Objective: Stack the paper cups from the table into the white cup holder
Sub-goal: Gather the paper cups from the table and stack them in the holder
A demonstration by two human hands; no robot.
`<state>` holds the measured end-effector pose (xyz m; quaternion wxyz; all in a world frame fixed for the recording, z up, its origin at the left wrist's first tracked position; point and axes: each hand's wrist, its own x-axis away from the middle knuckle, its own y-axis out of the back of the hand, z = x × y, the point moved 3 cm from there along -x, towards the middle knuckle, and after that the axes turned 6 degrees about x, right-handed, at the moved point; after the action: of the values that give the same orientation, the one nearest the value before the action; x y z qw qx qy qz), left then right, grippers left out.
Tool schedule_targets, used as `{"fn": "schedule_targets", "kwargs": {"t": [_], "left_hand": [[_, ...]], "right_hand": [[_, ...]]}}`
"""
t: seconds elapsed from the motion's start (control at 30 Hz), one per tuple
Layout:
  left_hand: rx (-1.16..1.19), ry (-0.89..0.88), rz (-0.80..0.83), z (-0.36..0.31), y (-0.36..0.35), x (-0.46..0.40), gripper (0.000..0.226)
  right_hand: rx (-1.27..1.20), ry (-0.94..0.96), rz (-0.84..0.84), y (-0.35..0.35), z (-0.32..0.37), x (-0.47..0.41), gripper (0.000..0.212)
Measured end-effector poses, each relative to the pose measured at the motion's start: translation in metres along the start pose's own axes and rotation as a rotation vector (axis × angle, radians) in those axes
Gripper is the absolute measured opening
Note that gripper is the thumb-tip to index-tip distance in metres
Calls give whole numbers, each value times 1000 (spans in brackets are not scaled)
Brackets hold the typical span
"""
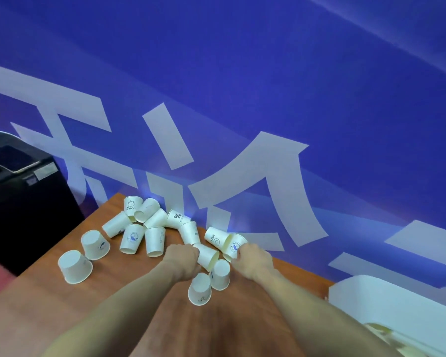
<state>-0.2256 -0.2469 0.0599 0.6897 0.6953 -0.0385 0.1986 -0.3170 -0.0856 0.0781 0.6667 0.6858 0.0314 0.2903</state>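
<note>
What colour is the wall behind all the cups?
The wall is deep blue with big pale white shapes painted on it, seen in the head view.

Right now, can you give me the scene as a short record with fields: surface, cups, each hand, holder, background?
surface: brown wooden table
cups: many white paper cups scattered, some upside down, some on their sides
left hand: left hand curled on a lying cup
right hand: right hand grips a printed cup lying on its side
holder: white cup holder at the table's right edge, only partly in view
background: blue wall with large pale characters; black appliance at left
</note>
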Motion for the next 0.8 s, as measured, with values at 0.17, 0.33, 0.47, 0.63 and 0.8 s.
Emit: {"fn": "schedule_targets", "kwargs": {"t": [0.17, 0.33, 0.47, 0.63, 0.8], "left_hand": [[-18, -176, 12, -3, -3, -42, 30], [-165, -427, 80, -19, -4, -70, 30], [-243, -525, 124, -27, -3, -87, 25], [-274, -562, 165, -29, -11, -98, 19], [-323, -545, 152, -36, -15, -106, 18]], "right_hand": [[-69, -78, 1, -7, 3, -46, 31], [-128, -134, 39, -17, 10, -93, 34], [-221, -212, 77, -34, 11, -124, 39], [-295, -251, 99, -55, 18, -146, 45], [-454, -351, 178, -68, 17, -159, 31]]}}
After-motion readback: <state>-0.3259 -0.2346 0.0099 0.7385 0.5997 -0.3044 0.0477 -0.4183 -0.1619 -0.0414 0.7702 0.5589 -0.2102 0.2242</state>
